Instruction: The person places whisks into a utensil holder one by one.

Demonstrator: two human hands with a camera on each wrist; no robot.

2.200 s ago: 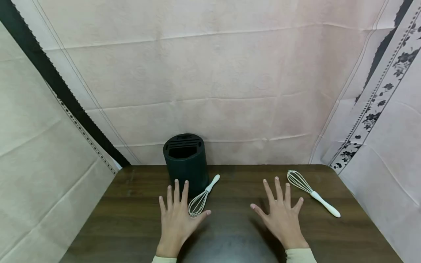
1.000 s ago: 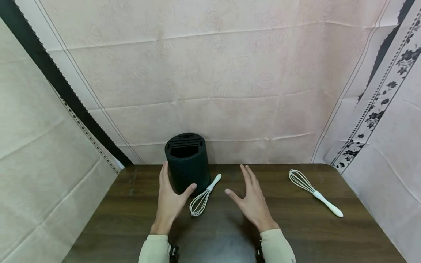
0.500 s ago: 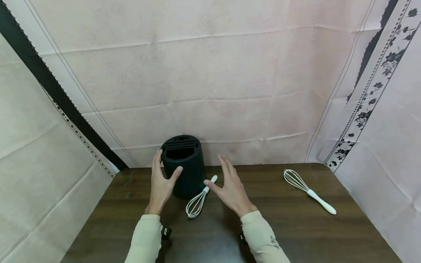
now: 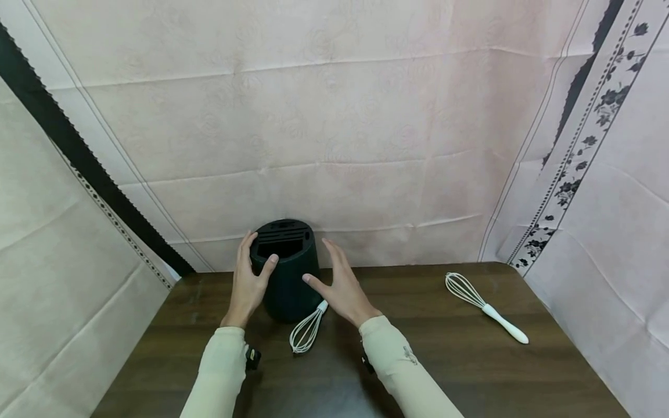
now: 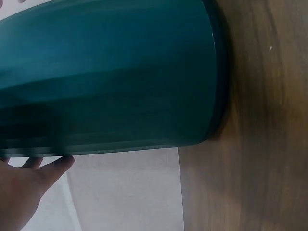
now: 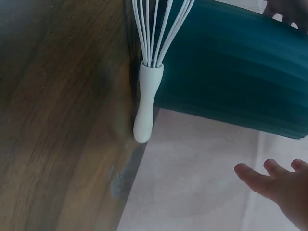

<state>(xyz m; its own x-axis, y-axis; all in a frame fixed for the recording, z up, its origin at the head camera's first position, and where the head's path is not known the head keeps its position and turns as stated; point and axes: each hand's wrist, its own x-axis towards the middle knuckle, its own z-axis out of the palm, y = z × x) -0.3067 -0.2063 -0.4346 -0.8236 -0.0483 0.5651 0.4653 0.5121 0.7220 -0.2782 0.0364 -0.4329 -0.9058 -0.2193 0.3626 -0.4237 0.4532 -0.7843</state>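
Note:
A dark green utensil holder (image 4: pixel 292 293), slotted and with a square opening on top, stands upright near the table's back edge. My left hand (image 4: pixel 245 291) is at its left side, fingers extended; in the left wrist view the fingertips of the left hand (image 5: pixel 21 190) meet the holder's wall (image 5: pixel 120 96). My right hand (image 4: pixel 342 293) is by its right side, thumb spread. The right wrist view shows a gap between the right hand (image 6: pixel 288 192) and the holder (image 6: pixel 226 72). A white-handled whisk (image 4: pixel 307 331) lies in front of the holder, its handle (image 6: pixel 148 101) partly hidden by my right hand in the head view.
Another white whisk (image 4: pixel 483 305) lies at the right of the brown wooden table (image 4: pixel 428 366), handle toward the front right. Pale cloth (image 4: pixel 334 128) hangs behind the table and along both sides.
Both hands have moved forward from the front of the table to the sides of the holder, the right one also leftward. Holder and whisks stay in place; the view has shifted slightly.

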